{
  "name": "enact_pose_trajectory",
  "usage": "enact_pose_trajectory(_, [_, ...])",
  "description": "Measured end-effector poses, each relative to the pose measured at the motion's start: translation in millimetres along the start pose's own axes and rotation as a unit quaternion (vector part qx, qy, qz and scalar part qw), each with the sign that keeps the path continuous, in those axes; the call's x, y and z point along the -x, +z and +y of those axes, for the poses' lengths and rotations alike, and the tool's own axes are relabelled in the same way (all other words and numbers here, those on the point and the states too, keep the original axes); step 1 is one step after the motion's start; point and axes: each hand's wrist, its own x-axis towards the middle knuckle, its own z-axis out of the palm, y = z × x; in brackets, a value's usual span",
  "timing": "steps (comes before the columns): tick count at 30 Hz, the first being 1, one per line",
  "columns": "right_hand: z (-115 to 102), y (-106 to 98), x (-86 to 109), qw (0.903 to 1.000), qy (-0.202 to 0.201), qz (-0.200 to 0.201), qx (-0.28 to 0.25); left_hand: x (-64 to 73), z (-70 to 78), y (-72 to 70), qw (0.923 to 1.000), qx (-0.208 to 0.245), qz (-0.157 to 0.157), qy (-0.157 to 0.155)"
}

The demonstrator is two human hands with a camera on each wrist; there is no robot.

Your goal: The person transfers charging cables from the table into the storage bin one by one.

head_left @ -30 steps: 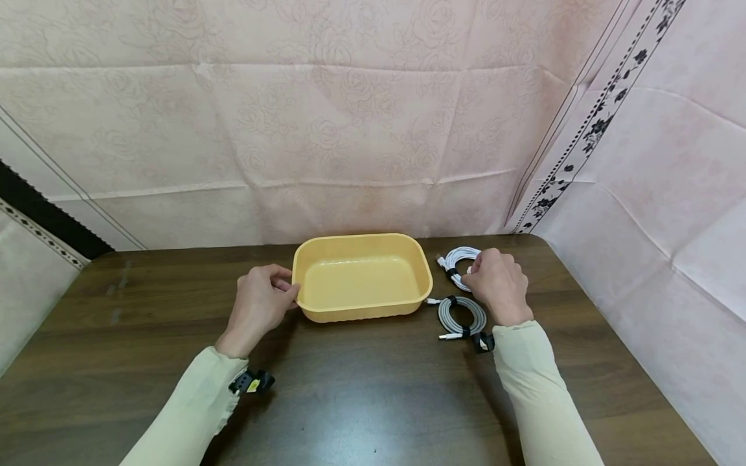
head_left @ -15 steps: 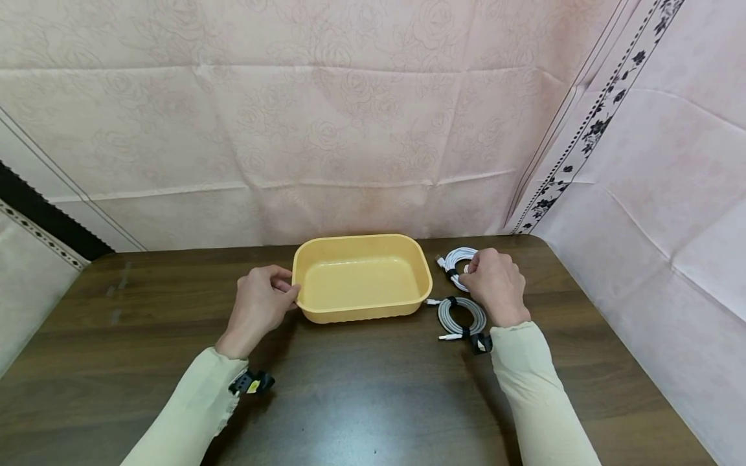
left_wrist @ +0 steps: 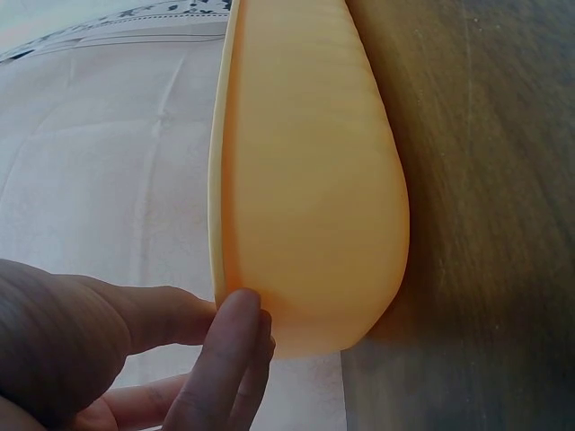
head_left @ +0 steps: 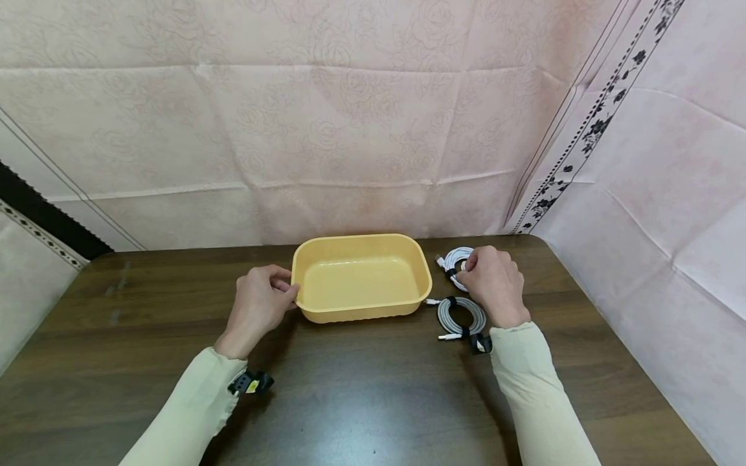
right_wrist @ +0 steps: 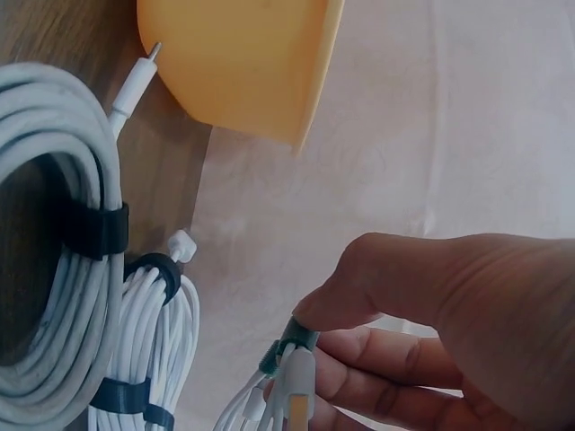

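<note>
My left hand pinches the left end of a shallow yellow plastic box, thumb and fingers on either side of its rim in the left wrist view. Over at the right, my right hand reaches down beside the coils. In the right wrist view its thumb and fingers pinch a white cable bundle at its dark green tie; most of this bundle is hidden from the head view. A white coiled cable with black ties lies just left of that hand. Nearer the front lies a thicker grey coiled cable.
All of this rests on a dark brown wooden table. A pale patterned cloth hangs behind its back edge, and another cloth runs along the right side. The grey cable's plug ends lie close to the box.
The right hand has shifted very slightly to the left, covering a bit more of the white coil. The left hand and the box have stayed put.
</note>
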Motion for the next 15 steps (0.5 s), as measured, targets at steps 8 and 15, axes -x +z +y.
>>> enact_pose_trajectory(8, [-6.4,1.4,1.4,1.0000,-0.002,0.001,-0.002,-0.2,-1.7,0.9,1.0000,-0.006,-0.003,-0.002])
enact_pose_trajectory(15, [-8.7,3.6,0.6,0.9999,-0.010,0.009,-0.004,-1.6,-0.7,0.5,1.0000,-0.004,-0.003,0.003])
